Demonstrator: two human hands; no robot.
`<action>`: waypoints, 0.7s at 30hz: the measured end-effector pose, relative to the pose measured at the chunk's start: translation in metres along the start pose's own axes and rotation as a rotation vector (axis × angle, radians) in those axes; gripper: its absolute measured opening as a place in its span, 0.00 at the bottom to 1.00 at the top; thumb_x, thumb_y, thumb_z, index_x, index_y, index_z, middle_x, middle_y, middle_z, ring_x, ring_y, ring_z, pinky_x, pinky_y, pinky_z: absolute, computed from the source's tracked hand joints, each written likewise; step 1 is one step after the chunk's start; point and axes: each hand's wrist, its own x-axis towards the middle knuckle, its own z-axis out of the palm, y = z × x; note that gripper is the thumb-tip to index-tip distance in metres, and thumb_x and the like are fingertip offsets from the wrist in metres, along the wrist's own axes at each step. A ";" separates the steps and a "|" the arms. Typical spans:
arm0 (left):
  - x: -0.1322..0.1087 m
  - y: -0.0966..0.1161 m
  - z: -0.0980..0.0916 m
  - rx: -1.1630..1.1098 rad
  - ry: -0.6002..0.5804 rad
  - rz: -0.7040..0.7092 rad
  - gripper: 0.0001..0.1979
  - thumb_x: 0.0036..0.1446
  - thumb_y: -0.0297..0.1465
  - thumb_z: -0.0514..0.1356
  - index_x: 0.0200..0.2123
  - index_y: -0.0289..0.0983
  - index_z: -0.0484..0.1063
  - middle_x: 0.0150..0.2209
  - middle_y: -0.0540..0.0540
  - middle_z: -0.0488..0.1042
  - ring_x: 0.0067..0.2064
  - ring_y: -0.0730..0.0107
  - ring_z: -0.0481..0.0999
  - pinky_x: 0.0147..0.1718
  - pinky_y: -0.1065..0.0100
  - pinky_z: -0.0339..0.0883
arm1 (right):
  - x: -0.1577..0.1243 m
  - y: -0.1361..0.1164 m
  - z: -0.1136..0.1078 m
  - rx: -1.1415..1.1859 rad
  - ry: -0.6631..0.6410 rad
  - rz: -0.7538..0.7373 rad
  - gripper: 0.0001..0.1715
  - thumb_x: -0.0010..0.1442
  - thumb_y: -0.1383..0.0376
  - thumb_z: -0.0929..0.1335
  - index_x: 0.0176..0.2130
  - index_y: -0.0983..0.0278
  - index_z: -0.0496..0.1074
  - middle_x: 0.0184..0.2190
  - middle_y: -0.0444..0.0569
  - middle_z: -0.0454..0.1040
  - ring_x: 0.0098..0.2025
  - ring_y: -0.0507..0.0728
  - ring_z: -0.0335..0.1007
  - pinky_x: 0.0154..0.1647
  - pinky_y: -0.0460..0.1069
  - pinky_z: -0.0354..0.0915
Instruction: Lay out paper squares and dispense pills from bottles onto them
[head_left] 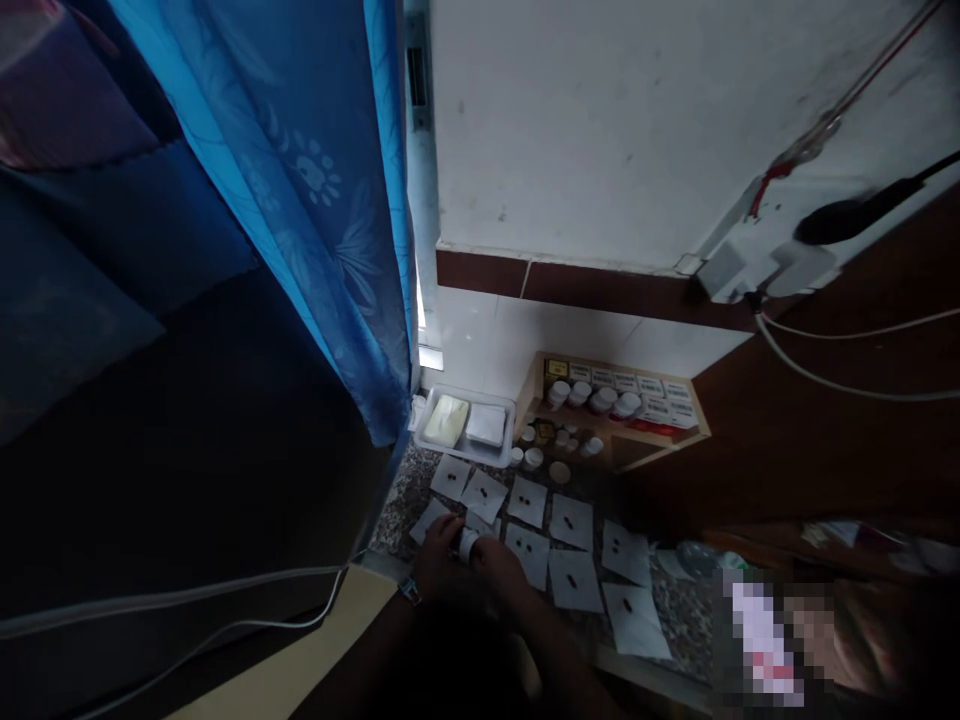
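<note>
A small white bottle (468,543) is between my two hands, low over the left part of the speckled countertop (686,610). My right hand (499,562) closes on the bottle from the right. My left hand (436,550), with a watch at its wrist, has its fingers bent at the bottle's left side; in the dim light I cannot make out what they hold. Square white papers (571,580) lie in rows around and to the right of my hands, with small dark pieces on several of them.
Behind the papers stand a white tray (506,458) with paper stacks and a wooden shelf (705,432) of bottles and boxes. A blue curtain (322,200) hangs at the left. Cables and a socket (780,240) are at the right.
</note>
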 end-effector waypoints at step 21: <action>0.010 0.033 -0.001 0.116 0.054 -0.001 0.29 0.43 0.22 0.57 0.52 0.44 0.67 0.49 0.42 0.63 0.51 0.55 0.63 0.50 0.55 0.60 | 0.032 0.006 0.016 0.873 0.418 0.036 0.32 0.57 0.46 0.53 0.35 0.62 0.73 0.37 0.52 0.74 0.44 0.60 0.69 0.46 0.55 0.64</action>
